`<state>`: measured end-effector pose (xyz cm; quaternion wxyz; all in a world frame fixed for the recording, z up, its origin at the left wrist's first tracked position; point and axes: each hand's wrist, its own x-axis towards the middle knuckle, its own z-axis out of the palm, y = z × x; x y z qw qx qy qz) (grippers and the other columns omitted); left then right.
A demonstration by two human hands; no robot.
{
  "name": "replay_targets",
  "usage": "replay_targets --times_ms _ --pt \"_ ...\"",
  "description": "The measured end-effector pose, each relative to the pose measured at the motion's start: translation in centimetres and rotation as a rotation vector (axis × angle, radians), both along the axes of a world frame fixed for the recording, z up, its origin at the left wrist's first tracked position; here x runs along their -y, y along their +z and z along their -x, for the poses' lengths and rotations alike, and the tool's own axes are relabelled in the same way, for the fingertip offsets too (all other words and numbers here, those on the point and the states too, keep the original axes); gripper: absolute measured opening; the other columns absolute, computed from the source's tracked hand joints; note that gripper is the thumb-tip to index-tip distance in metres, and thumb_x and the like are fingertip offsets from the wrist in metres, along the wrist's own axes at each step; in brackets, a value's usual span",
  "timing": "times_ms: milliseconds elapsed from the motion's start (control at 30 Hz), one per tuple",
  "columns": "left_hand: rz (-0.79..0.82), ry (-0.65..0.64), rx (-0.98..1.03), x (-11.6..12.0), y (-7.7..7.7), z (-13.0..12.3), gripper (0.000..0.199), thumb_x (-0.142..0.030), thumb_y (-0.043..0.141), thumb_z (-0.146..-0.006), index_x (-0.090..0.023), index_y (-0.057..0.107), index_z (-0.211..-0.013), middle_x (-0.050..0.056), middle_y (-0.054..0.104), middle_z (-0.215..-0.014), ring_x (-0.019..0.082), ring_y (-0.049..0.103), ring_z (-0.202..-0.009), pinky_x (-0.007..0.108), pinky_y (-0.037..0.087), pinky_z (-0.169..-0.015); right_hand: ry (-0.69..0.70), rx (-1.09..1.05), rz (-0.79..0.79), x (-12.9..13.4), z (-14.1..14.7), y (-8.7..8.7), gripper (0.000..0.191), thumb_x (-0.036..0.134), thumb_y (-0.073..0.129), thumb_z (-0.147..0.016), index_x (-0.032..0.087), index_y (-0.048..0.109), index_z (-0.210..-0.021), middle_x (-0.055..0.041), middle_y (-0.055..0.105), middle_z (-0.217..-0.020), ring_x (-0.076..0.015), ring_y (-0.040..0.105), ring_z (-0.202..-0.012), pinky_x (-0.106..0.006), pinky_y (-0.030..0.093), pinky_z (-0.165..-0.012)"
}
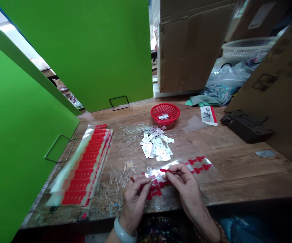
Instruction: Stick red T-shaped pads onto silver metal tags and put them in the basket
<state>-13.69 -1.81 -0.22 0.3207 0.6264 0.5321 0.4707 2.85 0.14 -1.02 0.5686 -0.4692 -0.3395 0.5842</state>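
The person's right hand (186,187) pinched a small red piece (165,170) between thumb and fingertips, probably by its end so that most of it stayed uncovered. The left hand (134,194) had its fingers closed around a slim brownish stick (132,179), seemingly gripped like a pen for fine control. Both hands were above a clear sheet with red shapes (207,166), which lay at the near edge, presumably for easy reach. Just beyond it was a pile of small pale plates (158,148); farther off, a red basket (158,109) held a few similar ones. More red-patterned sheets (82,165) lay stacked to the left, likely to leave the middle free.

At far right, a card (208,115) bore a dark drawing and red band, and a carton (265,82) carried box-like symbols. No brand or wording was legible.
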Motion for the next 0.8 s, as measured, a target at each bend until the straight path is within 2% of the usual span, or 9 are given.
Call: replay_targets --times_ms 33,100,133,200,300,467,800 --pt "0.179 0.039 0.106 -0.1 0.0 -0.2 0.011 -0.019 0.060 -0.081 -0.016 0.069 -0.087 0.008 0.068 -0.086 0.018 0.064 -0.083 0.029 0.052 -0.075 -0.026 0.057 -0.028 -0.1 -0.3 -0.1 0.020 0.032 0.071 -0.073 0.021 0.055 -0.079 0.0011 0.057 -0.076 -0.0140 0.055 -0.072 -0.025 0.044 -0.067" --pt "0.514 0.064 0.358 -0.4 0.3 -0.6 0.016 -0.028 0.063 -0.080 -0.013 0.067 -0.086 0.008 0.069 -0.080 0.017 0.066 -0.074 0.029 0.054 -0.070 -0.047 0.149 -0.083 -0.1 -0.7 -0.1 0.018 0.032 0.069 -0.074 0.021 0.055 -0.077 0.0009 0.055 -0.077 -0.0142 0.053 -0.074 -0.025 0.044 -0.068" --pt "0.643 0.057 0.476 -0.5 0.4 -0.7 0.020 -0.030 0.064 -0.079 -0.012 0.066 -0.087 0.008 0.070 -0.077 0.017 0.067 -0.069 0.028 0.054 -0.068 -0.035 0.183 -0.100 -0.1 -0.9 0.1 0.017 0.031 0.068 -0.075 0.021 0.056 -0.076 0.0007 0.055 -0.077 -0.0143 0.053 -0.074 -0.025 0.044 -0.068" --pt "0.785 0.043 0.649 -0.7 0.8 -0.9 0.023 -0.029 0.066 -0.078 -0.009 0.064 -0.090 0.009 0.070 -0.074 0.015 0.067 -0.065 0.025 0.055 -0.066 0.024 0.244 -0.115 0.1 -1.0 0.4 0.015 0.031 0.067 -0.076 0.021 0.055 -0.073 0.0003 0.055 -0.075 -0.0149 0.053 -0.073 -0.026 0.043 -0.066" --pt "0.838 0.032 0.762 -0.8 1.3 -0.8 0.021 -0.023 0.065 -0.079 -0.008 0.064 -0.094 0.009 0.071 -0.077 0.014 0.068 -0.068 0.023 0.055 -0.069 0.100 0.352 -0.133 0.4 -0.6 0.7 0.013 0.029 0.064 -0.078 0.021 0.055 -0.071 0.0005 0.055 -0.072 -0.0154 0.053 -0.071 -0.026 0.043 -0.065" --pt "0.880 0.012 0.794 -0.9 1.6 -0.6 0.022 -0.019 0.062 -0.081 -0.007 0.064 -0.099 0.010 0.071 -0.079 0.014 0.068 -0.071 0.023 0.055 -0.072 0.118 0.542 -0.196 0.7 0.2 0.2 0.011 0.026 0.060 -0.080 0.021 0.054 -0.071 -0.0004 0.056 -0.075 -0.0158 0.053 -0.073 -0.027 0.043 -0.067" --pt "0.895 -0.009 0.778 -0.9 1.7 -0.7 0.027 -0.020 0.065 -0.079 -0.007 0.065 -0.102 0.011 0.071 -0.076 0.015 0.069 -0.069 0.022 0.055 -0.069 0.170 0.569 -0.224 0.6 0.3 -0.4 0.011 0.021 0.056 -0.082 0.021 0.053 -0.071 0.0008 0.056 -0.071 -0.0144 0.053 -0.068 -0.025 0.043 -0.063"
